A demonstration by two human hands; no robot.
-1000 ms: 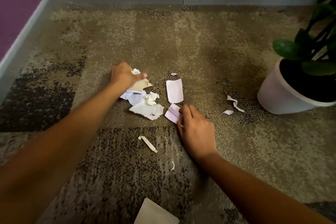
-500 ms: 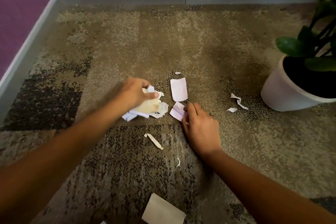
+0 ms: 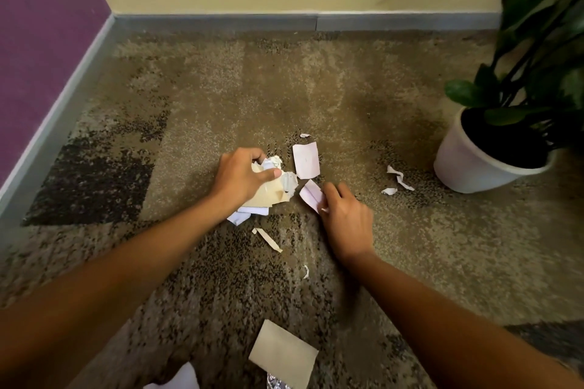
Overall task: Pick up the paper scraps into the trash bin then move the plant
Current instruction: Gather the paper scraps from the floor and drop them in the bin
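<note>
On speckled carpet (image 3: 284, 88), left hand (image 3: 243, 177) clutching crumpled paper wad (image 3: 279, 188), right hand (image 3: 346, 219) pinching folded scrap (image 3: 310, 193) (creased).

Forearms stretched forward; left hand (image 3: 243, 178) clutched a wad of scraps (image 3: 275, 190), right hand (image 3: 346, 215) pinched a folded scrap (image 3: 309, 194)
</note>
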